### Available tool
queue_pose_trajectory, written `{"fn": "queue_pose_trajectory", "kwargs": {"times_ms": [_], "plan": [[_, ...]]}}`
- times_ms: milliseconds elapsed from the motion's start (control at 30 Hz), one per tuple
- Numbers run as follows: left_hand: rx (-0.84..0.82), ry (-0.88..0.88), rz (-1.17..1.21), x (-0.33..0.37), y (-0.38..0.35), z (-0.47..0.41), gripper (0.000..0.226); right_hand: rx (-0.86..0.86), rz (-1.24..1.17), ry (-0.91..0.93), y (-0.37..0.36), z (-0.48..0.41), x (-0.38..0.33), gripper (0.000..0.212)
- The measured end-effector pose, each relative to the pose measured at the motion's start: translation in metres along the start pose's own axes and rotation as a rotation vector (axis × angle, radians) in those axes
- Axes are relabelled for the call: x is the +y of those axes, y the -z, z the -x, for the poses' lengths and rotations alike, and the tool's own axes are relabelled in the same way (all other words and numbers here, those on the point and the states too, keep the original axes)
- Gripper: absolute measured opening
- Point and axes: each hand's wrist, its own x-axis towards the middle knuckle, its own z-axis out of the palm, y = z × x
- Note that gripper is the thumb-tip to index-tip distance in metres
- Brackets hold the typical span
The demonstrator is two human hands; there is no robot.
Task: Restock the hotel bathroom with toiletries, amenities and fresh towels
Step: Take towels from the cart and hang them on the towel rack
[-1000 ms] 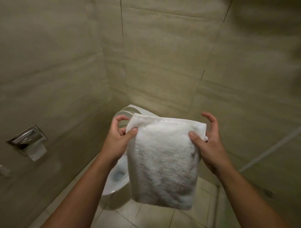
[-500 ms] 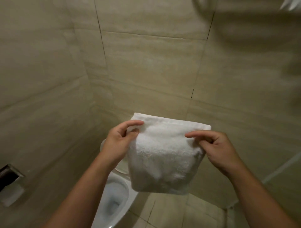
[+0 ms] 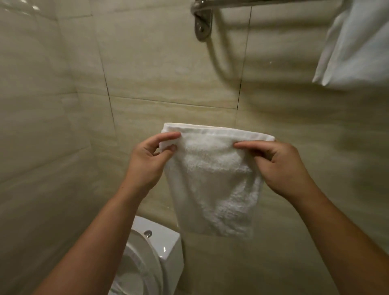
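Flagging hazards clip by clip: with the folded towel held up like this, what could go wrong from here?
1. The folded towel hangs from fingertip pinches of the left hand and right hand; a slip could drop it toward the open toilet just below.
2. The towel rail is well above, so the fold may loosen on the lift.
3. The hung towel could get knocked.

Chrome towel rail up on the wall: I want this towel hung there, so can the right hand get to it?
Probably yes: nothing lies between the right hand and the chrome towel rail, but both hands grip the small white towel.
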Motion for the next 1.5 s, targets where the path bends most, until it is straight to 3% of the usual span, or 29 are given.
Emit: {"fn": "queue_pose_trajectory", "kwargs": {"times_ms": [533, 1100, 1233, 1367, 1500], "plan": [[-0.044, -0.378, 0.074, 0.063, -0.019, -0.186, 0.037, 0.389, 0.419, 0.305, 0.048, -0.14, -0.053, 0.041], [-0.098, -0.527, -0.072, 0.125, -0.049, -0.321, 0.033, 0.465, 0.625, 0.17, 0.093, -0.256, -0.09, 0.043], [-0.156, -0.477, -0.107, 0.135, -0.059, -0.334, 0.031, 0.454, 0.574, 0.101, 0.105, -0.267, -0.088, 0.024], [-0.243, -0.414, -0.23, 0.145, -0.067, -0.348, 0.028, 0.39, 0.693, -0.033, 0.116, -0.279, -0.072, 0.037], [-0.304, -0.355, -0.33, 0.151, -0.076, -0.364, 0.021, 0.594, 0.628, -0.051, 0.121, -0.286, -0.065, 0.015]]}}
